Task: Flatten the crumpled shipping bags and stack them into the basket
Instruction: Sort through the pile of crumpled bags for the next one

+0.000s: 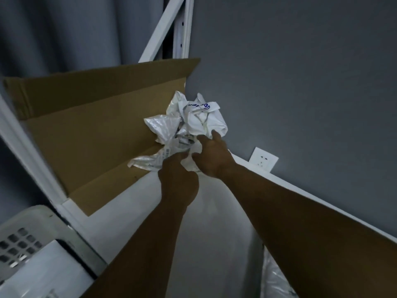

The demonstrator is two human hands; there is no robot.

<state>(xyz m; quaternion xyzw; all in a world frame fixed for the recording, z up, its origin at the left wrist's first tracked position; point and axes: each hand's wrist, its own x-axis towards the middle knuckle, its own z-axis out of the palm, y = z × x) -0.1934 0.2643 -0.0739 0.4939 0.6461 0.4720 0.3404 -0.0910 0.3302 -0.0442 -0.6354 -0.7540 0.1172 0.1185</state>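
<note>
Both hands are on the crumpled bags (194,122) at the far back corner of the shelf (211,214), tucked between the cardboard (86,136) and the wall. Your left hand (178,182) pinches the loose labelled flap and your right hand (214,157) curls into the wad. I'd guess that's two grab points for pulling it open. The basket (28,222) sits low off the shelf's near left corner, so stacking should be easy.

Dim grey wall (300,72) with a white socket (263,162); grey curtain (64,29) at left; cardboard sheet (86,130) standing on a white shelf (219,222).
</note>
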